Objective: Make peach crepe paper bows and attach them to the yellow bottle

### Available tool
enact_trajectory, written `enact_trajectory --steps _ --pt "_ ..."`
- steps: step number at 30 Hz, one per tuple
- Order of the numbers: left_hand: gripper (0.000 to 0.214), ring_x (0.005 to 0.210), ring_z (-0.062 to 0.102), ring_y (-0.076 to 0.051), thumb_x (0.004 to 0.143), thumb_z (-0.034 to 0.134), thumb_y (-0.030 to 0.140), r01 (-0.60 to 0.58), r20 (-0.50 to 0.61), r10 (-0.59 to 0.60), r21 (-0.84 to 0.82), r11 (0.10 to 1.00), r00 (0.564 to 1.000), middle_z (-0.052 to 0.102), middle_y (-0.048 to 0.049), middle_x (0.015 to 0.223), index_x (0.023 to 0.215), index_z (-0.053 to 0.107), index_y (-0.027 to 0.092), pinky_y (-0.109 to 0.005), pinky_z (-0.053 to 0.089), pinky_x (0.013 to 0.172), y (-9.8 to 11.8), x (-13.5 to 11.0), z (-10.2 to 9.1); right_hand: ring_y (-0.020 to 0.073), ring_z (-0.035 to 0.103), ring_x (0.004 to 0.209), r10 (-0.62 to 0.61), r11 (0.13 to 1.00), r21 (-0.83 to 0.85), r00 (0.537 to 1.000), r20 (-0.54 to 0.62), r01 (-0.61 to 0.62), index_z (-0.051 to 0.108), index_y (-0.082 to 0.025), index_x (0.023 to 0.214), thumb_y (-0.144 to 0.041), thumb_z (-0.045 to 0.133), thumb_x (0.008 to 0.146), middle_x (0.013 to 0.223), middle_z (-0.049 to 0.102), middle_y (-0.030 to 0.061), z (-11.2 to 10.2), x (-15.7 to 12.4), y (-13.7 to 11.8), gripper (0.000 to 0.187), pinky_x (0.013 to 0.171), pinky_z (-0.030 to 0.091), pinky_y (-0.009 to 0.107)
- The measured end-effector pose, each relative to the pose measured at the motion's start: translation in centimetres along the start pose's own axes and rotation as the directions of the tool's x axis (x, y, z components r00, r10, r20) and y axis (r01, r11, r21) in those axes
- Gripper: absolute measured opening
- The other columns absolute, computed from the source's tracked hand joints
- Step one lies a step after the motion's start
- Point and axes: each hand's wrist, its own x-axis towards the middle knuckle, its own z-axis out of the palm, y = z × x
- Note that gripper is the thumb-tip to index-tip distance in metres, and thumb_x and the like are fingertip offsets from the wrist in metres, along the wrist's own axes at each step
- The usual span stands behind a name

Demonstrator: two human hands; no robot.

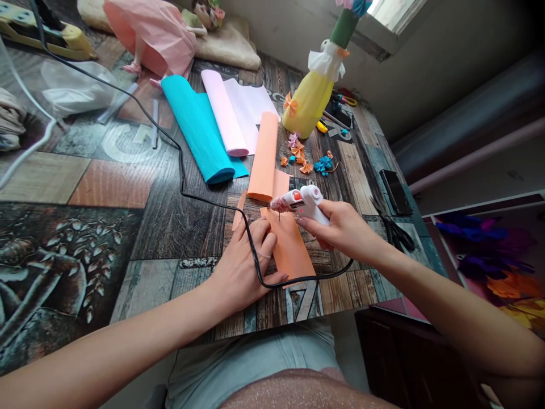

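Observation:
My right hand is closed around a white glue gun, whose nozzle points left at the top edge of an orange paper strip. My left hand lies on the table with its fingers pressing down the left side of that strip. The gun's black cord runs under my right wrist, loops over my left hand and trails away to the far left. Behind the strip lies an orange crepe paper roll.
Teal and pink crepe rolls lie further back. A yellow decorated bottle stands behind small paper flowers. Black scissors and a phone lie at the right edge. A pink-dressed doll lies far left.

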Motion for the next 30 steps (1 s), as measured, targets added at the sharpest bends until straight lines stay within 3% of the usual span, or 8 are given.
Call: enact_trajectory --steps 5,9,11,16,20,24,27,30 --pt "0.043 0.123 0.047 -0.034 0.078 0.064 0.045 0.023 0.016 -0.023 0.0 1.0 1.0 0.053 -0.0194 0.124 0.105 0.054 0.013 -0.061 0.022 0.114 0.1 0.1 -0.1 0.0093 0.046 0.038 0.096 0.969 0.226 0.994 0.046 -0.104 0.053 -0.018 0.072 -0.048 0.062 0.085 0.046 0.05 -0.0056 -0.2 -0.3 0.2 0.034 0.039 0.033 0.021" --pt "0.043 0.118 0.05 -0.035 0.077 0.066 0.046 0.042 0.023 -0.042 -0.008 0.999 0.999 0.055 -0.0193 0.119 0.102 0.054 0.013 -0.062 0.024 0.112 0.4 0.2 -0.5 0.0087 0.048 0.04 0.086 0.82 0.561 0.993 0.076 -0.114 0.056 -0.016 0.087 -0.05 0.061 0.085 0.061 0.059 -0.0011 -0.3 -0.8 0.7 0.035 0.039 0.037 0.022" --pt "0.041 0.116 0.051 -0.035 0.076 0.066 0.044 0.045 0.007 -0.045 -0.013 0.999 0.999 0.056 -0.0193 0.118 0.101 0.054 0.013 -0.063 0.026 0.111 0.5 0.2 -0.6 0.009 0.048 0.042 0.053 0.771 0.632 0.997 0.059 -0.079 0.059 -0.015 0.093 -0.051 0.061 0.085 0.062 0.06 -0.0004 0.0 -0.9 0.7 0.036 0.04 0.039 0.022" --pt "0.05 0.117 0.052 -0.035 0.069 0.072 0.046 0.041 -0.047 -0.042 -0.022 0.999 0.998 0.057 -0.0161 0.118 0.103 0.054 0.015 -0.062 0.031 0.107 0.0 -0.2 0.6 0.0111 0.049 0.048 -0.063 0.807 0.587 0.998 -0.03 0.069 0.061 -0.013 0.098 -0.051 0.061 0.085 0.057 0.054 -0.0017 1.5 -0.8 -0.7 0.041 0.046 0.042 0.024" --pt "0.072 0.128 0.044 -0.039 0.067 0.072 0.049 0.04 -0.086 -0.04 0.007 0.999 0.996 0.053 -0.0203 0.132 0.125 0.047 0.014 -0.063 0.027 0.109 -0.4 -0.4 1.6 0.0133 0.054 0.058 -0.187 0.861 0.457 0.975 -0.122 0.223 0.062 -0.015 0.103 -0.048 0.061 0.086 0.078 0.063 0.0057 3.1 -0.1 -3.2 0.038 0.051 0.046 0.025" --pt "0.077 0.135 0.039 -0.037 0.075 0.064 0.043 0.06 -0.025 -0.061 -0.025 0.998 0.998 0.047 -0.0184 0.143 0.141 0.035 0.017 -0.058 0.031 0.109 0.1 -0.7 0.7 0.0166 0.059 0.069 -0.287 0.811 0.515 0.956 -0.062 0.277 0.062 -0.016 0.103 -0.046 0.06 0.087 0.083 0.064 0.0061 4.9 1.0 -5.7 0.034 0.062 0.049 0.029" --pt "0.068 0.126 0.047 -0.038 0.078 0.06 0.046 0.086 0.025 -0.084 -0.069 0.994 0.996 0.054 -0.0181 0.137 0.137 0.044 0.014 -0.056 0.039 0.105 0.5 -1.0 0.1 0.0163 0.057 0.064 -0.315 0.765 0.596 0.949 0.016 0.244 0.061 -0.016 0.104 -0.049 0.058 0.087 0.072 0.059 0.0025 6.3 2.1 -7.4 0.037 0.061 0.048 0.029" --pt "0.064 0.117 0.054 -0.038 0.077 0.059 0.055 0.137 0.064 -0.132 -0.08 0.987 0.989 0.061 -0.017 0.128 0.126 0.056 0.015 -0.052 0.045 0.1 0.6 -1.4 0.6 0.0181 0.055 0.07 -0.337 0.796 0.522 0.941 -0.039 0.307 0.061 -0.018 0.106 -0.048 0.058 0.088 0.08 0.06 0.0045 7.9 3.3 -9.3 0.036 0.064 0.047 0.03"
